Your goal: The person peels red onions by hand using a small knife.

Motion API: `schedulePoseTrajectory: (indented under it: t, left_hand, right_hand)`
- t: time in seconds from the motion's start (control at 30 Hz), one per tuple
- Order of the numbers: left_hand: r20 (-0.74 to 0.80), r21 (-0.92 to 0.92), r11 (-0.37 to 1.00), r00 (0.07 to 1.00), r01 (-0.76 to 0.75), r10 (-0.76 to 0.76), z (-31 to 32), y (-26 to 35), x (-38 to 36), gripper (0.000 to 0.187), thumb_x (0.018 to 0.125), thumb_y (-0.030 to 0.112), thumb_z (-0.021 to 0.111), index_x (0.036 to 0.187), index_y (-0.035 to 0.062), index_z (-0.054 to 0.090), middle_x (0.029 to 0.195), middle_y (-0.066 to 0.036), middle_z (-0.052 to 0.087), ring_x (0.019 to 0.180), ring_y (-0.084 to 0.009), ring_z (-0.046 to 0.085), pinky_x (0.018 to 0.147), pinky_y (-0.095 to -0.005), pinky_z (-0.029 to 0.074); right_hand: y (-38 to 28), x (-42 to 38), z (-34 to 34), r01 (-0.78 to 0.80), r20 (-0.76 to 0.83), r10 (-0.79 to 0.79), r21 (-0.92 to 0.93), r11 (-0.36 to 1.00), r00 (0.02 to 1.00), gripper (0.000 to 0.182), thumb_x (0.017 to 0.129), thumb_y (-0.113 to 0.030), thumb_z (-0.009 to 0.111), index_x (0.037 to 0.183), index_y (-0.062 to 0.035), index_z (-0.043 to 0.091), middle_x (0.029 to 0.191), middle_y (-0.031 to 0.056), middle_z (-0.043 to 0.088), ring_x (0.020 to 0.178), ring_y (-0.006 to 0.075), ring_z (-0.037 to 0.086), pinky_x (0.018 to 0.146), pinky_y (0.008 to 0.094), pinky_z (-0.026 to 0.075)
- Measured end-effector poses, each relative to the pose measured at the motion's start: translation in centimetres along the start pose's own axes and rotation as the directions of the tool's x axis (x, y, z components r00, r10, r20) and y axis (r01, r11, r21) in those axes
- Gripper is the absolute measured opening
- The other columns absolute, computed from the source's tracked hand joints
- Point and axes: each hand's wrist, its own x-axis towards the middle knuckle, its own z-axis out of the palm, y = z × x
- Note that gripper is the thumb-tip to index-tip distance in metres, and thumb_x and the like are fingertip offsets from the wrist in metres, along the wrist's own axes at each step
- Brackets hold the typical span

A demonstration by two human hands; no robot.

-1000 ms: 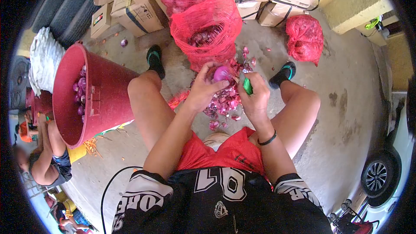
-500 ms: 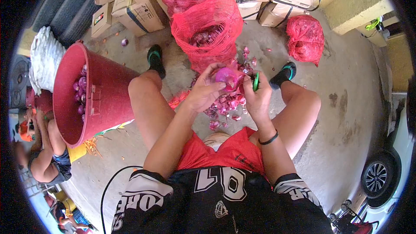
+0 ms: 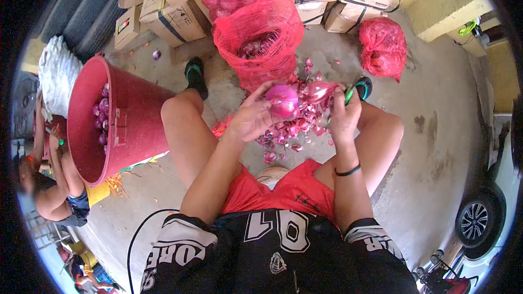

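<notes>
My left hand (image 3: 251,115) is closed around a smooth, purple red onion (image 3: 283,101), gripping it from the left. In my right hand (image 3: 345,120) is a small green-handled knife (image 3: 348,96); its blade cannot be made out. The fingers of that hand also pinch a strip of onion skin (image 3: 320,91), stretched out to the right of the onion. Beneath both hands, a heap of onion peels (image 3: 294,128) covers the floor between my legs. Just beyond stands an open red mesh sack (image 3: 259,27) with onions inside.
A big red tub (image 3: 139,114) of onions lies tilted on the left. Cardboard boxes (image 3: 174,22) and tires (image 3: 81,5) line the back. Another red mesh bag (image 3: 383,49) sits at the right, and a car wheel (image 3: 474,222) farther right. Another person (image 3: 57,185) sits beyond the tub.
My right hand has moved right, away from the onion, drawing a strip of skin out with it. The left hand still holds the onion in nearly the same place.
</notes>
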Motion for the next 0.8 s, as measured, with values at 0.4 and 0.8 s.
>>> schedulePoseTrajectory:
  t: [0.4,0.8]
  left_hand:
    - [-0.069,0.338,0.931,0.983,-0.139,0.172,0.3,0.5,0.5,0.051,0.098,0.02,0.052,0.143,0.0059,0.034,0.139,-0.016,0.047,0.121,-0.0296,0.055,0.098,-0.0458,0.052]
    - [-0.096,0.23,0.955,0.972,-0.186,0.213,-0.6,1.6,0.3,0.045,0.1,0.025,0.046,0.14,0.0069,0.037,0.138,-0.016,0.05,0.119,-0.0295,0.056,0.096,-0.0453,0.052]
  right_hand:
    - [3.8,-1.4,-0.1,0.227,0.496,-0.038,-0.327,0.917,0.868,0.045,0.092,-0.025,0.063,0.129,-0.0013,0.053,0.11,0.0224,0.063,0.103,0.0311,0.06,0.09,0.0367,0.046]
    - [-0.8,-2.7,1.2,0.075,0.626,-0.029,-0.048,0.996,0.78,0.046,0.097,-0.021,0.056,0.137,-0.0009,0.047,0.119,0.0215,0.063,0.104,0.0256,0.064,0.093,0.0341,0.046]
